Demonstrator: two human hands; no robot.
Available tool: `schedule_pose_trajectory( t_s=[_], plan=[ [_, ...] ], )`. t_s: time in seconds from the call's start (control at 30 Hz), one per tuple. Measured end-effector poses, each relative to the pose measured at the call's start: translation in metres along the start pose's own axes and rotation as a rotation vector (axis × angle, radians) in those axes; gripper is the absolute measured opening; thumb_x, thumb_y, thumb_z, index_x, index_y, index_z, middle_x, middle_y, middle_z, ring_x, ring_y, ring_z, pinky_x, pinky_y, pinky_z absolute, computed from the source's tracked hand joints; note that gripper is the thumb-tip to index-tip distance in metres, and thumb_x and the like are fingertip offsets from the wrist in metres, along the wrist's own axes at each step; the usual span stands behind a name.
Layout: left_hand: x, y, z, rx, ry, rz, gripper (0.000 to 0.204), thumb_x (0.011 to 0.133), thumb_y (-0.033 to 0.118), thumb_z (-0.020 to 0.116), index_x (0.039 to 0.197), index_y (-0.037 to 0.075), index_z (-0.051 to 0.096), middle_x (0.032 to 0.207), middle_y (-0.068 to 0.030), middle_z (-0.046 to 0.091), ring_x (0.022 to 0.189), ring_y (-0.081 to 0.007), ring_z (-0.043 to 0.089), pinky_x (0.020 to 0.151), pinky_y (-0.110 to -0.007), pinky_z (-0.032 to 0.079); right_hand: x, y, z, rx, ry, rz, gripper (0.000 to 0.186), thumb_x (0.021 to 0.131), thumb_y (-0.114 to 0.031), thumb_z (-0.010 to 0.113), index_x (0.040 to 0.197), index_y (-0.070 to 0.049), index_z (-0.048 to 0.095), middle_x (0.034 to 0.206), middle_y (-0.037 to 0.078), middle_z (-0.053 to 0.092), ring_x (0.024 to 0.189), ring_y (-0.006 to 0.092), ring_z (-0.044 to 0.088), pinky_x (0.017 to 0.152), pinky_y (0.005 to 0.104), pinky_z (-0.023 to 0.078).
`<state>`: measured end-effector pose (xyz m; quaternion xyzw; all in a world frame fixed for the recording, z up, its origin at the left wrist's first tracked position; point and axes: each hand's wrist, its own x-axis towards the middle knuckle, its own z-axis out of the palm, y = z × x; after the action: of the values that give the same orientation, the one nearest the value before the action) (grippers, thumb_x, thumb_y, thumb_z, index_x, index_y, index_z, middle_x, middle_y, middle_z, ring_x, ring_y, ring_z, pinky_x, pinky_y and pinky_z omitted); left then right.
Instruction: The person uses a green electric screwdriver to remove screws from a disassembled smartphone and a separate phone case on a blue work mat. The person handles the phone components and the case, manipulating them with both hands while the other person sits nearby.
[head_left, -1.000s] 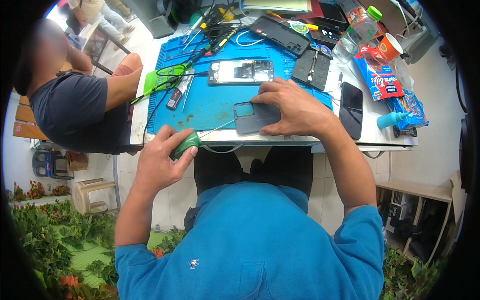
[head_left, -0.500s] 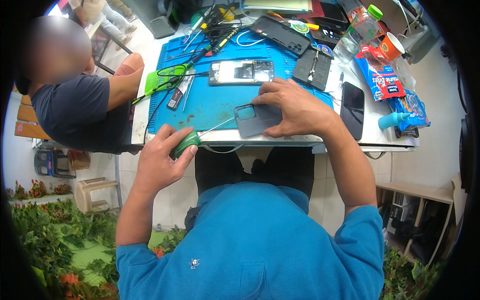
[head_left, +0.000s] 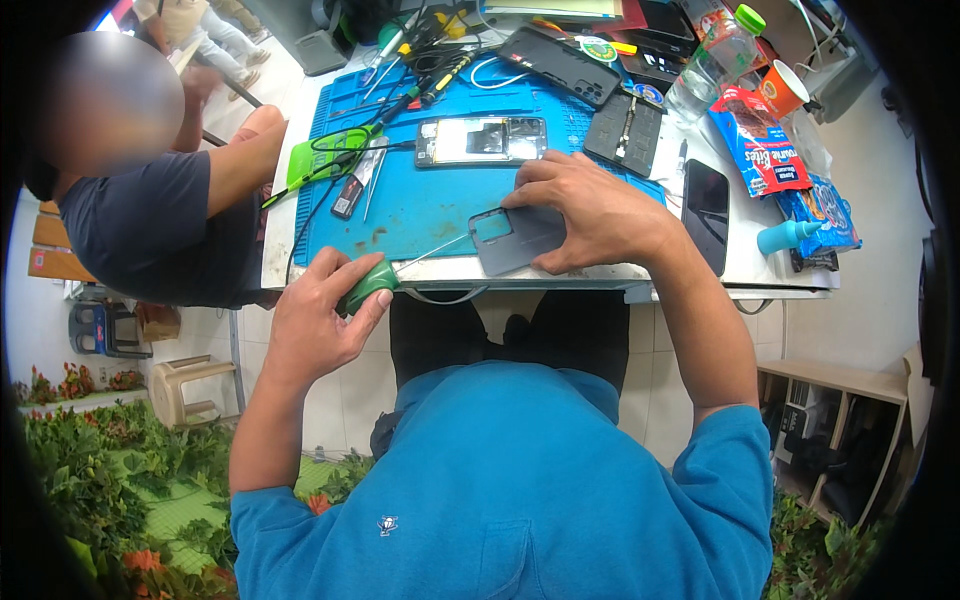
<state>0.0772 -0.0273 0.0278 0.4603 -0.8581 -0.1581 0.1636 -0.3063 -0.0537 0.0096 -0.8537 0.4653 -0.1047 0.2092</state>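
Observation:
My left hand is closed around a chunky green-handled tool with a long thin metal shaft; its exact kind is unclear. The shaft's tip meets the left edge of a dark grey phone back cover, beside its camera cutout. My right hand grips this cover from above by its right part, thumb at the near edge. The cover is at the front edge of the blue work mat. Just beyond lies an opened phone with its inner parts showing and a cable at its left end.
Tweezers and a green cable-wrapped item lie left on the mat. Rightward are a black phone, a dark phone part, a light-blue squeeze bottle, snack packs and a plastic bottle. A person sits at the left.
My hands, the tool and the cover hold nearly the same positions. The seated person's hand has risen at the left.

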Motion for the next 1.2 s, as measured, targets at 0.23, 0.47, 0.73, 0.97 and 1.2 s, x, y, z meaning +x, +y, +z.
schedule_pose_trajectory(
  t_s=[0.23,0.47,0.73,0.97,1.2],
  plan=[
    [0.007,-0.004,-0.004,0.030,0.003,0.020,0.039,0.101,0.030,0.087,0.135,0.009,0.085,0.106,-0.0146,0.072,0.087,-0.0363,0.077,0.077,-0.046,0.062,0.002,-0.003,-0.004,0.006,-0.009,0.002,0.073,0.076,-0.032,0.096,0.142,-0.005,0.082,0.137,0.012,0.074,0.138,0.0309,0.065,0.120,0.0466,0.050],
    [0.009,-0.003,-0.011,-0.036,0.042,-0.018,0.041,0.103,0.026,0.086,0.139,0.006,0.083,0.105,-0.0157,0.072,0.091,-0.0329,0.074,0.082,-0.042,0.059,0.011,0.005,-0.004,-0.003,0.021,-0.054,0.076,0.079,-0.036,0.096,0.145,-0.004,0.078,0.138,0.016,0.071,0.139,0.0375,0.064,0.123,0.0512,0.048],
    [0.002,0.004,-0.024,-0.179,-0.122,0.129,0.050,0.093,0.025,0.090,0.140,0.008,0.085,0.104,-0.0136,0.072,0.090,-0.0291,0.074,0.080,-0.039,0.059,-0.012,-0.043,0.015,0.066,0.212,-0.263,0.047,0.099,-0.035,0.089,0.128,-0.001,0.075,0.119,0.016,0.074,0.122,0.0387,0.069,0.112,0.0537,0.051],
    [0.006,0.016,-0.031,-0.354,-0.325,0.289,0.053,0.086,0.029,0.094,0.137,0.016,0.089,0.102,-0.0097,0.075,0.078,-0.0260,0.074,0.071,-0.039,0.061,-0.069,-0.083,0.033,0.341,0.126,-0.381,0.019,0.098,-0.014,0.079,0.095,-0.004,0.064,0.091,0.013,0.064,0.086,0.0339,0.069,0.075,0.0476,0.058],
    [0.009,0.015,-0.031,-0.404,-0.482,0.355,0.050,0.087,0.034,0.093,0.134,0.017,0.091,0.099,-0.0092,0.074,0.078,-0.0269,0.074,0.071,-0.040,0.060,-0.106,-0.095,0.038,0.522,0.143,-0.430,0.017,0.083,0.000,0.076,0.083,-0.006,0.061,0.080,0.009,0.057,0.073,0.0295,0.064,0.063,0.0439,0.055]
  ],
)
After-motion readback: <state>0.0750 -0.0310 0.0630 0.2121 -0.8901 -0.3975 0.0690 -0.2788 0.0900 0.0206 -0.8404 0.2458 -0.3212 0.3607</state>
